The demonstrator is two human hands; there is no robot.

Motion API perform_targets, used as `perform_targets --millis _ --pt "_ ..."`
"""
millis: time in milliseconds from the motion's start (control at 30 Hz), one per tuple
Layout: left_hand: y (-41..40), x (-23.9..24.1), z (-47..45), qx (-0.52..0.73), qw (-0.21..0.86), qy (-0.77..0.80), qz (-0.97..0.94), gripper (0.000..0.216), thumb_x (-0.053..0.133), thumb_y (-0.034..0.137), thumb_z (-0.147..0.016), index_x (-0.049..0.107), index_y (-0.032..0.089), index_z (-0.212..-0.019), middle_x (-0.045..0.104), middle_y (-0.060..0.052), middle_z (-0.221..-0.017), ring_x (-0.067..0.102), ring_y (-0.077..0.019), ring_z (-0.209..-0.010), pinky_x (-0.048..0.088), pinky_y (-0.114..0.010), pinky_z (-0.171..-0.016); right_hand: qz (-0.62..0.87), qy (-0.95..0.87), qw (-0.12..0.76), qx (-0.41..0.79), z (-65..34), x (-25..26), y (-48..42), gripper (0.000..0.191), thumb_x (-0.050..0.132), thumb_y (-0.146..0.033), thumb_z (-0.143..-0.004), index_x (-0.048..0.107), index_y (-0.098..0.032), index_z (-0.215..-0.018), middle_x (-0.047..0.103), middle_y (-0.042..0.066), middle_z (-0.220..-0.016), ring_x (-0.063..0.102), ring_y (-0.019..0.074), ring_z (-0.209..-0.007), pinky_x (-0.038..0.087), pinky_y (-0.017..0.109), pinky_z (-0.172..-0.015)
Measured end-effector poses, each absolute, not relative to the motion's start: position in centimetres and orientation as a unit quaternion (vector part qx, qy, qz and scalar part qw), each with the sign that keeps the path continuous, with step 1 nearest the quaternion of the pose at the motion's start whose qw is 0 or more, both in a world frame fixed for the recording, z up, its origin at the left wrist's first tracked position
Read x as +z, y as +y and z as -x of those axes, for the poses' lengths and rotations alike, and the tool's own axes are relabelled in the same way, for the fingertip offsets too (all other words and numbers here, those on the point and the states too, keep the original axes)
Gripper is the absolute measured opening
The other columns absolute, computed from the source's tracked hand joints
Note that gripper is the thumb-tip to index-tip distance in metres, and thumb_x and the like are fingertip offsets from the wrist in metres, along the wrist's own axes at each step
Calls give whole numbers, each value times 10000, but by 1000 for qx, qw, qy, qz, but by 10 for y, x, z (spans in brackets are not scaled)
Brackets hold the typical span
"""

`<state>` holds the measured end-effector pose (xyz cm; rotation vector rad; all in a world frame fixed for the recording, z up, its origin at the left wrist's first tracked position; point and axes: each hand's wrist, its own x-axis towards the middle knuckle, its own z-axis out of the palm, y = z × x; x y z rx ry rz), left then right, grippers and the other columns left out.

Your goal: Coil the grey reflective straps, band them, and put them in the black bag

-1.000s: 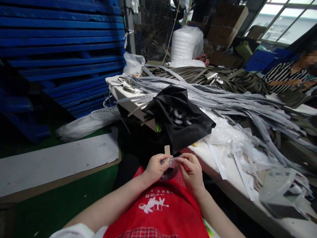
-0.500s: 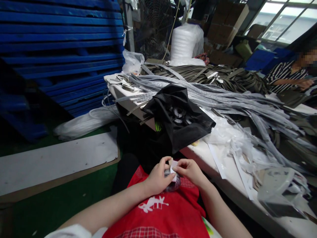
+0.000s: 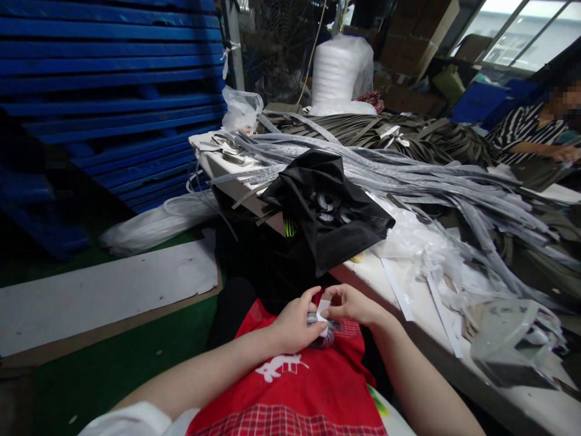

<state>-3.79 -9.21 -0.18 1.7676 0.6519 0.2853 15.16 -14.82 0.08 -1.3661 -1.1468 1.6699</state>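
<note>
Over the lap, my left hand [image 3: 297,322] is closed around a coiled grey strap [image 3: 325,340], its thumb pressing on a small white paper band [image 3: 323,307] that crosses the coil. My right hand [image 3: 347,304] pinches the upper end of that paper band between thumb and fingers, close beside the left fingertips. Much of the coil is hidden behind the left fingers. Below lies a red apron [image 3: 313,387] with a white print. Just beyond the hands, a black bag [image 3: 349,242] on the table edge hangs open, with several rolled grey coils [image 3: 325,203] inside.
Long grey straps [image 3: 408,175] and dark olive straps [image 3: 436,136] cover the white table [image 3: 363,281]. Clear plastic bags [image 3: 422,242] and a clear plastic container [image 3: 517,339] lie at right. Blue pallets [image 3: 113,79] are stacked at left. A person in stripes [image 3: 521,130] sits at far right.
Both hands have shifted slightly to the right with the coil. The right fingers have moved in the pinch at the paper band's top. The far person's hand has moved a little.
</note>
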Motion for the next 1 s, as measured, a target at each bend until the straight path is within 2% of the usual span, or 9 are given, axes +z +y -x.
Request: perform_targets --millis 133,233,300,367,500,667,767,867,1000 --pt "-88 -2 36 81 630 306 -709 349 685 260 -686 688 164 -1022 726 -52 -856 643 -210 -783 471 -298 -720 586 -602 285 462 -144 16 -155 73 659 -196 -773 620 -171 -717 618 -8 -685 543 131 -638 408 242 -606" --pt "-79 -8 35 32 691 314 -650 126 658 244 -666 714 151 -731 640 -1 -564 558 -149 -519 418 -250 -526 611 -697 235 294 -133 23 -168 134 582 -103 -786 678 -195 -805 643 22 -762 562 158 -711 430 271 -672" --pt "-72 -12 34 18 735 307 -605 167 634 223 -662 729 134 -767 620 10 -520 530 -125 -458 399 -230 -482 612 -719 215 251 -127 23 -178 300 534 -75 -803 689 -212 -1021 679 70 -947 597 198 -855 467 317 -781" --pt "-65 -13 32 23 777 302 -553 241 624 237 -671 741 114 -842 681 -28 -623 592 -135 -532 446 -236 -536 617 -722 216 226 -122 19 -186 471 502 -57 -814 605 -227 -1241 651 109 -1153 588 235 -1023 468 380 -903" --pt "-61 -10 25 49 820 295 -488 304 646 331 -729 746 94 -891 740 -98 -807 672 -174 -704 508 -281 -693 640 -699 264 178 -115 11 -196 641 512 -31 -762 502 -242 -1368 605 119 -1268 561 267 -1129 444 455 -997" --pt "-63 -6 16 34 840 291 -456 434 793 412 -677 742 116 -990 762 -111 -917 699 -195 -774 530 -280 -717 704 -617 340 90 -144 18 -222 468 504 -84 -827 586 -256 -1254 643 85 -1207 585 227 -1107 467 407 -980" --pt "-59 -10 10 29 834 340 -433 511 850 442 -610 737 150 -1013 766 -101 -966 719 -227 -818 560 -305 -742 809 -444 370 -104 -201 23 -265 298 507 -178 -874 644 -214 -1135 673 105 -1105 601 236 -1055 465 413 -960" --pt "-56 -19 4 10 835 348 -426 588 877 476 -550 731 163 -1026 769 -97 -975 725 -286 -879 581 -369 -793 875 -229 342 -253 -263 28 -326 280 532 -284 -850 673 -157 -1056 658 155 -1113 561 289 -1103 395 468 -1009" --pt "-57 -30 -4 -19 844 319 -432 612 881 507 -514 737 188 -1016 751 -92 -1074 644 -339 -1113 563 -393 -899 899 -24 387 -203 -313 25 -391 284 560 -377 -783 717 -141 -811 656 213 -1112 514 343 -1150 317 477 -1038"
